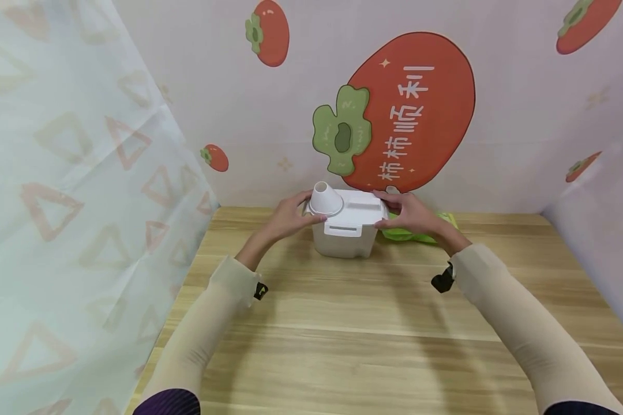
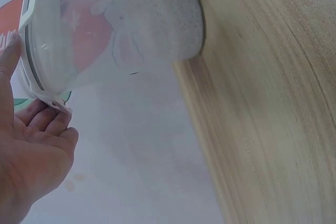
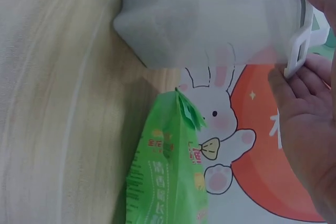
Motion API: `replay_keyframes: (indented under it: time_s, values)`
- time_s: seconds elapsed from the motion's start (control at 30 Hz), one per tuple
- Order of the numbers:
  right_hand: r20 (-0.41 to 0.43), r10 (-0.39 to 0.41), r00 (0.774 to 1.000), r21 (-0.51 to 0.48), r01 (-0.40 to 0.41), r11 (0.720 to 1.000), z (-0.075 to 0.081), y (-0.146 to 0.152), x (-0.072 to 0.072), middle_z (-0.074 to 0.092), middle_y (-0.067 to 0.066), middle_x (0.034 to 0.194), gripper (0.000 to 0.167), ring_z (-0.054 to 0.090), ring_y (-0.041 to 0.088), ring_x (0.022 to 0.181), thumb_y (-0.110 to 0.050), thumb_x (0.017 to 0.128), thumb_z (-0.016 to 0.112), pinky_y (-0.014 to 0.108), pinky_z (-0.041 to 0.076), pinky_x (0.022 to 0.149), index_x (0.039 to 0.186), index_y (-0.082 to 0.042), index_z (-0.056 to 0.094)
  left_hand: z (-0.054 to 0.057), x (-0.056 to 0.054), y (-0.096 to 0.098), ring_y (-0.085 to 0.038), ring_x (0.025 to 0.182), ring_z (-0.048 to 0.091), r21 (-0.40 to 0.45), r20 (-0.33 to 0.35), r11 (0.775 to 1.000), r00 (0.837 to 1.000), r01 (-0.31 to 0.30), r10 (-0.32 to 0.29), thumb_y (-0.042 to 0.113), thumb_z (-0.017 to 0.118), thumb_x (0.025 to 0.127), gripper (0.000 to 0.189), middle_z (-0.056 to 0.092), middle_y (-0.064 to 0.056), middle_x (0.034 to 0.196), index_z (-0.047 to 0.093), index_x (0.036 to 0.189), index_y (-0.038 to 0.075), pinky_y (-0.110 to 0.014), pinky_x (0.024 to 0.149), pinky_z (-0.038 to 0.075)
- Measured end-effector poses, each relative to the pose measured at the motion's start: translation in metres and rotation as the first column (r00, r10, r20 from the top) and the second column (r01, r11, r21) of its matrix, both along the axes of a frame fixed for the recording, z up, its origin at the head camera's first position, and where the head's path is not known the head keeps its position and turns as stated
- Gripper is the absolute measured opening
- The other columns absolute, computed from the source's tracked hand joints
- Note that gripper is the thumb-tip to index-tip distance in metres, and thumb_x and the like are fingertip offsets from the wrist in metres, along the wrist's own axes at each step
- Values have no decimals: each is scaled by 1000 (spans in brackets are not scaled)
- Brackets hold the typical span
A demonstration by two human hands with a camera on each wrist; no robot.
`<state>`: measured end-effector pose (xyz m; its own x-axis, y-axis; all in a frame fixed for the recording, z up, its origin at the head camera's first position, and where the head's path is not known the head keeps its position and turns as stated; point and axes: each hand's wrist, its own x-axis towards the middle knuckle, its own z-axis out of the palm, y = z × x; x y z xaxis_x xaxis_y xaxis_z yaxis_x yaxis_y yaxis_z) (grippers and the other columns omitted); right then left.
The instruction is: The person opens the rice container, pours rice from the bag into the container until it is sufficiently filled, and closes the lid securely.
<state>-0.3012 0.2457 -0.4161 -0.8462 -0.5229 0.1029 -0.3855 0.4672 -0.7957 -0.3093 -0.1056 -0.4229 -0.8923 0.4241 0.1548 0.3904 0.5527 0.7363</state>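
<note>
A translucent storage container [image 1: 341, 245] stands on the table near the back wall. Its white lid [image 1: 360, 216] carries a cone-shaped spout [image 1: 326, 199]. The left hand [image 1: 291, 216] grips the lid's left end, thumb on the front edge. In the left wrist view, the fingertips of the left hand [image 2: 39, 150] curl beneath a side latch [image 2: 52, 102]. The right hand [image 1: 410, 213] holds the lid's opposite end. Its fingers touch a slotted latch [image 3: 299, 51] that stands out from the wall, as the right wrist view shows. Pale, speckled contents [image 2: 173, 9] are visible low in the container.
A green printed bag [image 3: 167, 166] lies behind and right of the container. The wood-grain table [image 1: 337, 346] extends toward the person. A backdrop printed with persimmons [image 1: 410, 115] rises behind, and a patterned sheet [image 1: 83, 230] hangs along the left side.
</note>
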Motion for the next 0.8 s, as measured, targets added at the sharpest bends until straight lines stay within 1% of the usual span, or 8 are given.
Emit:
replay_keyframes:
  time_s: [0.07,0.17,0.23,0.33,0.43,0.6,0.73,0.8]
  values:
    - [18,12,1000,-14,-12,1000,1,1,-2,50,20,158,85,52,34,144,-12,90,86,38,48,113,162,-3,40,-1,1,1,-35,151,44,7,-6,1000,1000,-3,3,45,84,90,85,53,-16,159,50,157,6,-52,126,34]
    - [34,9,999,-33,-8,999,2,1,-3,49,19,160,85,50,34,145,-10,90,86,33,49,113,161,-4,41,-2,1,1,-36,150,45,12,-17,1000,1000,-8,8,44,84,90,85,54,-16,158,50,157,5,-52,125,35]
    - [36,10,999,-40,-8,999,1,1,-3,48,19,161,84,50,35,146,-9,90,86,32,49,112,161,-2,41,-2,2,2,-35,150,46,17,-21,1000,1000,-11,11,43,85,90,84,55,-16,157,51,156,4,-52,125,36]
    - [30,14,999,-32,-13,999,1,2,-3,49,20,160,84,49,35,146,-9,91,85,35,48,113,161,-1,40,-3,2,2,-35,149,47,26,-30,1000,1000,-6,7,42,85,90,82,56,-16,155,53,154,3,-51,124,37]
    - [28,20,999,-20,-20,1000,2,3,-1,49,22,160,84,49,37,147,-10,92,84,42,47,113,161,2,38,-2,2,2,-35,149,48,31,-41,999,999,5,-4,41,85,90,80,57,-16,155,53,153,3,-51,124,38]
    - [5,9,1000,7,-9,1000,4,6,4,49,22,159,83,52,39,145,-14,92,84,50,47,112,161,2,40,-1,0,3,-34,150,46,22,-54,1000,998,22,-21,40,81,94,79,53,-16,158,50,157,5,-50,125,36]
    - [-60,6,998,35,-4,999,4,13,9,53,20,157,82,58,39,138,-15,90,87,55,51,108,159,-2,45,-1,-3,3,-34,151,45,14,-45,999,998,32,-32,42,81,93,84,51,-17,160,46,160,4,-49,125,35]
    - [-86,2,996,43,1,999,3,16,12,58,20,152,79,62,39,133,-13,89,87,57,53,105,157,-3,49,-2,-4,3,-34,150,45,16,-41,999,998,39,-38,42,82,92,86,51,-17,160,46,160,4,-49,125,36]
